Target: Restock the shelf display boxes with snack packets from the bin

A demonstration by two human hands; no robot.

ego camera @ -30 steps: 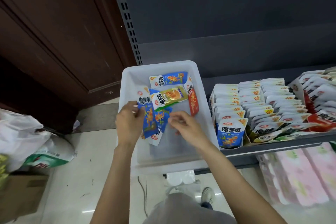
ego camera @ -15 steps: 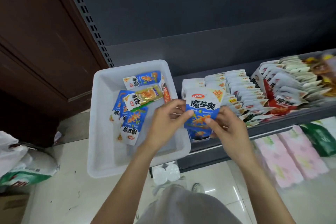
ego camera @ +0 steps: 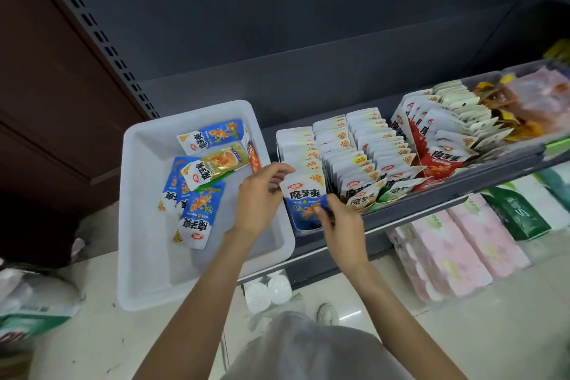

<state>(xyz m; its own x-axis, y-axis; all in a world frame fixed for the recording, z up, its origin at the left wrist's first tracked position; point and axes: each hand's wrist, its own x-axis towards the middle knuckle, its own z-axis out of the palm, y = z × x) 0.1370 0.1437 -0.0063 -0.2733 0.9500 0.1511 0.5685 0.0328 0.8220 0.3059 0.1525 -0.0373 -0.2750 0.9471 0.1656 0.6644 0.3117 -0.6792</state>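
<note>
hands (ego camera: 296, 203): 2, pinching 1 blue packet (ego camera: 305, 199) | bin (ego camera: 145, 256): 1

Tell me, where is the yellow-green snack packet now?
In the head view, the yellow-green packet lies in the white bin at the left, near its far end, on the blue packets.

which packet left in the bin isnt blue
The yellow-green packet lying across the middle of the white bin; the others lying flat are blue.
</note>
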